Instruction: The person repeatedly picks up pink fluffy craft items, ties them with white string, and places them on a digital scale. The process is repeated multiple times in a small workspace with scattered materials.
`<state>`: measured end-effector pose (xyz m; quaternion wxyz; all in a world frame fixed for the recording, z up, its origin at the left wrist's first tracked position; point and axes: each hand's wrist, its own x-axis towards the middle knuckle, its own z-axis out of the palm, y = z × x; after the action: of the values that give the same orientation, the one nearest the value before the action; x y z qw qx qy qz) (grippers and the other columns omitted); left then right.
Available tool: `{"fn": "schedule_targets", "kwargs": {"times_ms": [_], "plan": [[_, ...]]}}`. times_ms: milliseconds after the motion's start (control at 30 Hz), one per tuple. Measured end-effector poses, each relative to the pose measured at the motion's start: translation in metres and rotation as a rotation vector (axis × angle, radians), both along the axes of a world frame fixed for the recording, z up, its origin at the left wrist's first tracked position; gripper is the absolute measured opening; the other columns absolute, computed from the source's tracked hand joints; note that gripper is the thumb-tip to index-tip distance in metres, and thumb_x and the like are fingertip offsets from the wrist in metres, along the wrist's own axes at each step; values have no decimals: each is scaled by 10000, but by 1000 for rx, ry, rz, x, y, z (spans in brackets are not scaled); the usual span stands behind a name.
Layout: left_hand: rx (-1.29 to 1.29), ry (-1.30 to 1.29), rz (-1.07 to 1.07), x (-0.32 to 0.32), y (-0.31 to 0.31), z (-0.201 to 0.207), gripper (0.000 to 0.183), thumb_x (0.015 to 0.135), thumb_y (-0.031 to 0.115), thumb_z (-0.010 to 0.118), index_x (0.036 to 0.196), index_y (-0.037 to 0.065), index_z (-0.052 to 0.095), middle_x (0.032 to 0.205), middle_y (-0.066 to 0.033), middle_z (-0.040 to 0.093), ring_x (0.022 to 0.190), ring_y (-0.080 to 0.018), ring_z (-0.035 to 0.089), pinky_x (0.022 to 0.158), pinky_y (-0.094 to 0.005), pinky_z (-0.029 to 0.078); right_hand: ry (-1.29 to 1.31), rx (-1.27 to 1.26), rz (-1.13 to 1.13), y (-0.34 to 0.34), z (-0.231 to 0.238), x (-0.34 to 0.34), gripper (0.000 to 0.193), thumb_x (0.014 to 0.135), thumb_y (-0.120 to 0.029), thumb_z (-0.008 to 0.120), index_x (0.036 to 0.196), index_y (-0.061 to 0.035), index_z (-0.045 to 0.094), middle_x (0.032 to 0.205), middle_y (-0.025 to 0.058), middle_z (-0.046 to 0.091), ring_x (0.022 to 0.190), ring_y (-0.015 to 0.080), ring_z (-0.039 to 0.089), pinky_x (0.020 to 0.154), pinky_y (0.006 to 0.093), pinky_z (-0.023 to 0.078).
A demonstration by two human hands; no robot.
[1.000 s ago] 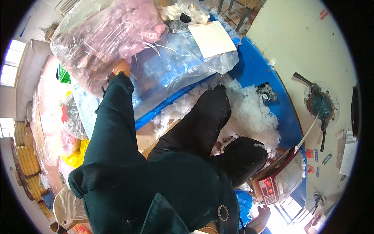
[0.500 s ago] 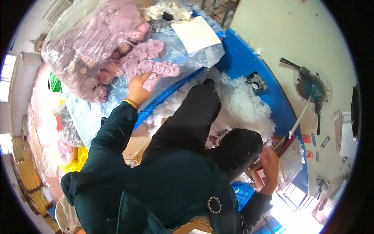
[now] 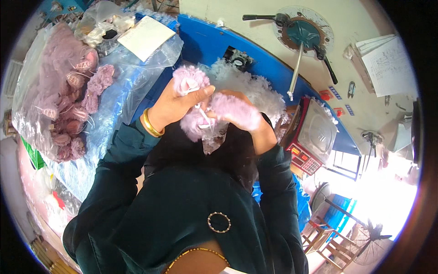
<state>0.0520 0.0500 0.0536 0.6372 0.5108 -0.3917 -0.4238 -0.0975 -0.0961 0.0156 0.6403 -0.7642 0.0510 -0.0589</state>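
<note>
Above my lap, my left hand (image 3: 171,104) is closed on a fluffy pink plush toy skin (image 3: 235,109), its thumb across a fold with paler lining and white thread showing. My right hand (image 3: 261,132) grips the other side of the same piece, with part of the plush draped over its fingers. The piece looks limp, and its exact shape is hard to tell. A clear plastic bag (image 3: 34,86) with more pink plush pieces (image 3: 68,105) lies on the left. White fluffy stuffing (image 3: 269,91) is heaped just beyond my hands.
A blue bin wall (image 3: 205,39) curves behind the stuffing. On the pale panel, a round fitting (image 3: 303,34) has black levers and a thin metal tube (image 3: 296,71) pointing toward me. At right is a red digital scale (image 3: 303,160). A white card (image 3: 146,39) lies on the plastic bag.
My left hand has come from the bagged plush to above my lap, bringing a pink piece. My right hand has risen from beside my knee to hold it too. The view has turned right.
</note>
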Motion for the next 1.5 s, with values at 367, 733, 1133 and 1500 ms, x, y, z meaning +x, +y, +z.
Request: {"fn": "schedule_targets", "kwargs": {"times_ms": [367, 733, 1133, 1500], "plan": [[-25, -87, 200, -32, -29, -37, 266, 823, 201, 718, 985, 15, 619, 858, -42, 644, 780, -103, 582, 709, -276, 479, 209, 338, -412, -10, 9, -33, 321, 839, -153, 704, 1107, -16, 592, 894, -2, 605, 754, 51, 526, 626, 216, 426], [19, -156, -181, -47, -22, -39, 318, 907, 276, 614, 856, -25, 522, 703, -90, 470, 677, -130, 402, 620, -333, 375, 330, 363, -447, -8, 35, -70, 383, 668, -111, 784, 978, 15, 597, 715, 26, 594, 508, 99, 521, 420, 221, 383], [-189, -442, -59, -56, -24, -50, 355, 808, 282, 703, 849, -18, 517, 832, -183, 544, 766, -366, 519, 687, -403, 416, 208, 314, -462, -16, 15, -83, 756, 546, -56, 848, 1211, 26, 498, 1134, 100, 583, 1045, 218, 567, 925, 342, 445], [183, 133, -437, -62, -37, -53, 390, 784, 289, 743, 954, -28, 593, 815, -101, 584, 784, -143, 534, 690, -317, 444, 347, -16, -500, -1, 24, -98, 351, 732, 37, 610, 1066, 50, 503, 946, 142, 569, 748, 188, 619, 525, 301, 499]]}}
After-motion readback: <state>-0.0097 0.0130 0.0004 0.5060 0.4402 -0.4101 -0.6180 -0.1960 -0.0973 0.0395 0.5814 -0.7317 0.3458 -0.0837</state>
